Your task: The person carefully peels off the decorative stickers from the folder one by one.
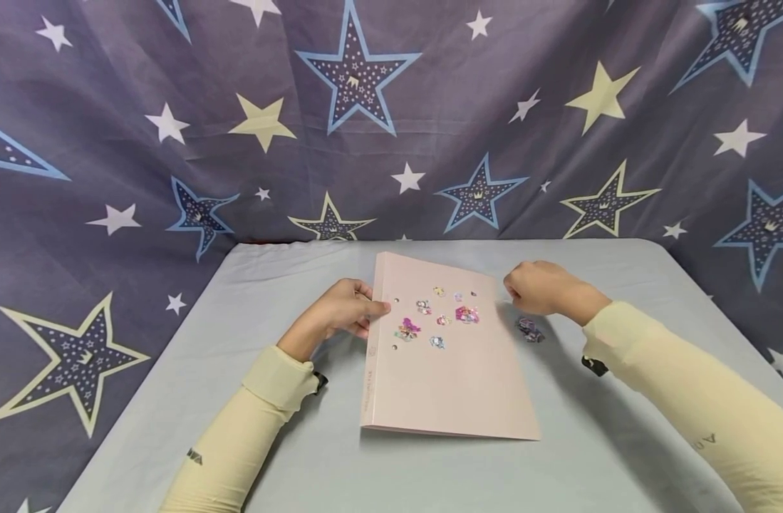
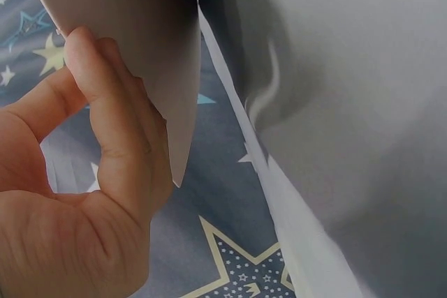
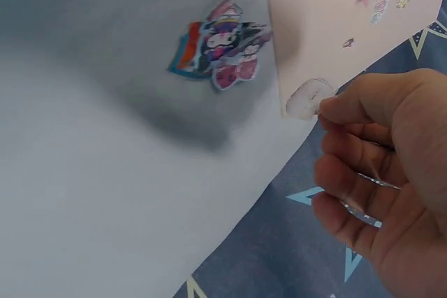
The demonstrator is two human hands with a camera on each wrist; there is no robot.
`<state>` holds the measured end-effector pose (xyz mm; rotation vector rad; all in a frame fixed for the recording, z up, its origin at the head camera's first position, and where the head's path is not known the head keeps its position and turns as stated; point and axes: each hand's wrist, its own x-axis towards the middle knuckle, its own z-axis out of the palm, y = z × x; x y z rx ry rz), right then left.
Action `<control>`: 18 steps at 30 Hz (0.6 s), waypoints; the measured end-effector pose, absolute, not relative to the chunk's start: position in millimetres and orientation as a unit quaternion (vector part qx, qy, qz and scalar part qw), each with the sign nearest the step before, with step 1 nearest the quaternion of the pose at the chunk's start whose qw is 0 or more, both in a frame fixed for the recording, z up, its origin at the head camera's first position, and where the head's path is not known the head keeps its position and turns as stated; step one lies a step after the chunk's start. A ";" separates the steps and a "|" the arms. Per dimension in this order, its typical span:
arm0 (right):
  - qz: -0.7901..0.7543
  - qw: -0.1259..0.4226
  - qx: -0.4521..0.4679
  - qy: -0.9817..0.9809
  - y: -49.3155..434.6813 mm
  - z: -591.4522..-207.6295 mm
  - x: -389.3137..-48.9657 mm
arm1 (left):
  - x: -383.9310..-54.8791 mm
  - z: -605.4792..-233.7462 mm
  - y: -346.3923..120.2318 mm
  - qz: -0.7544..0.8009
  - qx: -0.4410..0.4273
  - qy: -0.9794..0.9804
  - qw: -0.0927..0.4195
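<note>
My left hand (image 1: 344, 308) holds a pale pink file folder (image 1: 455, 392) by its spine, thumb on the cover and fingers behind it. In the left wrist view the folder's underside (image 2: 140, 12) leans against those fingers. Several small colourful cartoon stickers (image 1: 467, 315) are on the upper half of the cover. My right hand (image 1: 541, 286) is at the folder's upper right edge. Its thumb and forefinger pinch a small, whitish, see-through sticker (image 3: 306, 99), seen in the right wrist view over the folder's corner. A little pile of cut-out stickers (image 3: 223, 47) lies close to the folder's right side.
A light grey cloth (image 1: 288, 456) covers the table under the folder. Behind the far edge hangs a dark curtain (image 1: 429, 142) printed with stars, which also runs along the left and right sides.
</note>
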<state>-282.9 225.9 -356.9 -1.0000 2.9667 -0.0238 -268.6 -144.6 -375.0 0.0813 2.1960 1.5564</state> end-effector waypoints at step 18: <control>0.007 0.017 -0.324 0.946 240.9 -375.6 -274.6 | -266.8 -374.8 -147.4 0.569 0.032 0.792 0.219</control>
